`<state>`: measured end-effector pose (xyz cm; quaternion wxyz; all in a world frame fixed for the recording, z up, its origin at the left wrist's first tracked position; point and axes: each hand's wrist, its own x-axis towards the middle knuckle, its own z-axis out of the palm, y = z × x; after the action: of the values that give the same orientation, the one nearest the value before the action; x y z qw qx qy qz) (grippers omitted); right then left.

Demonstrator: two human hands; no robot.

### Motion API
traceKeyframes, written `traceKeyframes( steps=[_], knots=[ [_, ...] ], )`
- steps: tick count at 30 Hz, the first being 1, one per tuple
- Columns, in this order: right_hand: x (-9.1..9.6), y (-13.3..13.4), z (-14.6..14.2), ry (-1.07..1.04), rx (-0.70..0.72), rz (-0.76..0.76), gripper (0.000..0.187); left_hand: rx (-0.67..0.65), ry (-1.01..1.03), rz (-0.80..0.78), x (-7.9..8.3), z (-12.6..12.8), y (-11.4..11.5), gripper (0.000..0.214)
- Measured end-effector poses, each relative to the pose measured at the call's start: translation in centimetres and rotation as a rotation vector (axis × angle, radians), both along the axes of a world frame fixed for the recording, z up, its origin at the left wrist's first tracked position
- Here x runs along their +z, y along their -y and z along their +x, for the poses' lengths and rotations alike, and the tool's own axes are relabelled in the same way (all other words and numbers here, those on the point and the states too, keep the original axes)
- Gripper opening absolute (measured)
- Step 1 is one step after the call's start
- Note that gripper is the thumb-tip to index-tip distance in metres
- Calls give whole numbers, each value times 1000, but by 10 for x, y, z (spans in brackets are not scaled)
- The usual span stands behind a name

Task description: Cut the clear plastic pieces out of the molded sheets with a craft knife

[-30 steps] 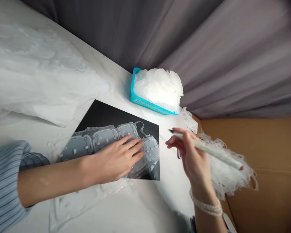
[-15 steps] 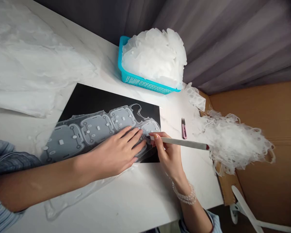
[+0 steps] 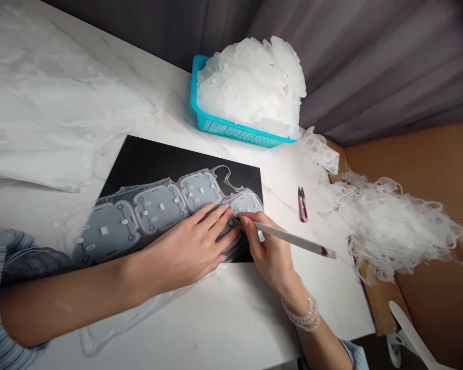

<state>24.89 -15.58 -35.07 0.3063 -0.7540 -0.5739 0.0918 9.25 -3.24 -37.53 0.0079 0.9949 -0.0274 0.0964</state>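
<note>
A translucent rubbery sheet (image 3: 160, 206) with several rounded, moulded panels lies across a black board (image 3: 146, 159). My left hand (image 3: 191, 241) rests palm down on the sheet, fingers outstretched and slightly apart, covering part of it. In my right hand (image 3: 268, 246) is a slim, flat, pale-grey tool (image 3: 289, 237), pinched near its working end. Its back end, dark red close to the tip, points out to the right. The working end is at the sheet beside my left fingertips, mostly hidden by my fingers. Pink-handled thread snips (image 3: 302, 205) lie right of the board.
Behind the board stands a blue basket (image 3: 235, 131) heaped with whitish translucent pieces. A tangle of clear trimmings (image 3: 401, 221) lies at the right, by a cardboard box (image 3: 428, 159). Large translucent sheets (image 3: 42, 118) cover the table's left side.
The view has shifted slightly, moving the scene within the picture. My right hand has turned a little, so the tool's back end sits lower. My left hand stays flat on the sheet.
</note>
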Motion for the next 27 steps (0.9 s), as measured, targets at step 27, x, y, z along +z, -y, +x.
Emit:
traceKeyframes(
  steps=[27],
  knots=[
    [-20, 17, -12, 446, 142, -1, 44, 11, -4, -78, -2, -3, 0, 55]
  ],
)
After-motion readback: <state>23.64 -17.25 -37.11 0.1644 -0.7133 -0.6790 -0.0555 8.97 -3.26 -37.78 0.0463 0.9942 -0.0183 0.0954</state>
